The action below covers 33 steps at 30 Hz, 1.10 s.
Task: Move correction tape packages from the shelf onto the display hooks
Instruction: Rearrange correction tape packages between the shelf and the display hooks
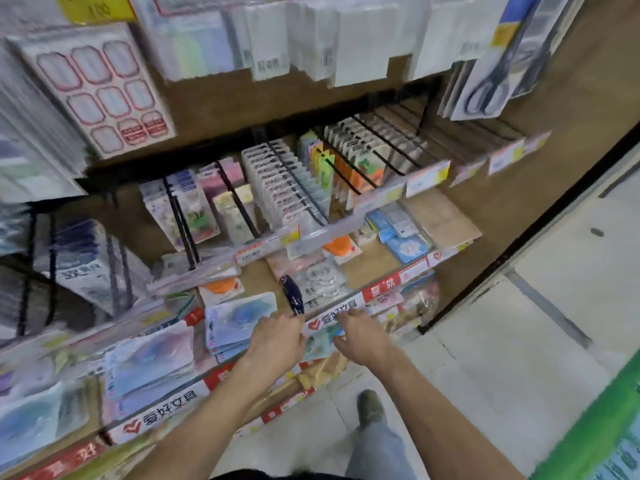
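2 bare hands reach to the wooden shelf edge [349, 308]. Left hand [277, 341] has its grip closed on a dark blue correction tape package [293, 295]. Right hand [360, 336] rests curled on pale green glossy packages [320, 344]; its grip I cannot tell.

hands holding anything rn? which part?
Left hand pinches the near end of a dark blue package standing on edge. Right hand has its fingers around a light blue-green package, at its right edge; the grip is blurred.
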### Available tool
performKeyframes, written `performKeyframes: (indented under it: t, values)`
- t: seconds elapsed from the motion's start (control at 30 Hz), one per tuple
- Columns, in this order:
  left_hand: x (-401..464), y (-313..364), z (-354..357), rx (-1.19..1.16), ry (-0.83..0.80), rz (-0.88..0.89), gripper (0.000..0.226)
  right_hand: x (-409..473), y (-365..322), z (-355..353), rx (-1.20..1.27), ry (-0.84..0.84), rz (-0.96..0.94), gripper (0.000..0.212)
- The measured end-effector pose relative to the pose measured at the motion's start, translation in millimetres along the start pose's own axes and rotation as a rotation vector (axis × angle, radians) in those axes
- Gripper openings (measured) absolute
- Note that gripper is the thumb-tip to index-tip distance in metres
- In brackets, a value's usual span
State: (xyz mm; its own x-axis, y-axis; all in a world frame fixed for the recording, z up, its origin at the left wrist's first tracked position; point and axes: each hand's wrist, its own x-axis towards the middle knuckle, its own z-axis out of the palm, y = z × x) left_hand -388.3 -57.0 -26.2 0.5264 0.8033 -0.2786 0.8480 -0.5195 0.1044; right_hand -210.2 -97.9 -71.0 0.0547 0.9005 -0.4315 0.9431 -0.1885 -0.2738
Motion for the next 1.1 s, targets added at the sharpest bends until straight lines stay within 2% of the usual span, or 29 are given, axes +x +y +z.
performKeyframes:
  t: [0.33, 0.6, 0.73, 0.9, 1.03, 1.1]
  values:
    - [32.1, 36.6, -3.8, -0.081, -0.067, -0.378, 0.029, 115.0, 54.5, -52.3, -0.137, -0.023, -0.331, 0.048]
    - [43.0, 60.2, 9.7, -0.161, -0.093, -0.595, 0.035, 181.7, 55.2, -64.1, -0.146, -0.123, -0.553, 0.043]
    - [39.5, 67.3, 10.6, -0.181, -0.041, -0.677, 0.035, 194.8, 58.0, -65.8, -0.164, -0.18, -0.655, 0.035]
    - [40.3, 77.1, 17.0, -0.276, -0.05, -0.759, 0.037, 213.9, 61.8, -54.7, -0.131, -0.259, -0.616, 0.037]
    - [50.9, 87.8, 21.5, -0.341, -0.097, -0.768, 0.038, 226.5, 76.7, -45.0, -0.11, -0.243, -0.599, 0.063]
    - [56.7, 90.3, 25.4, -0.386, -0.111, -0.772, 0.039, 211.2, 72.2, -61.3, -0.088, -0.217, -0.599, 0.065]
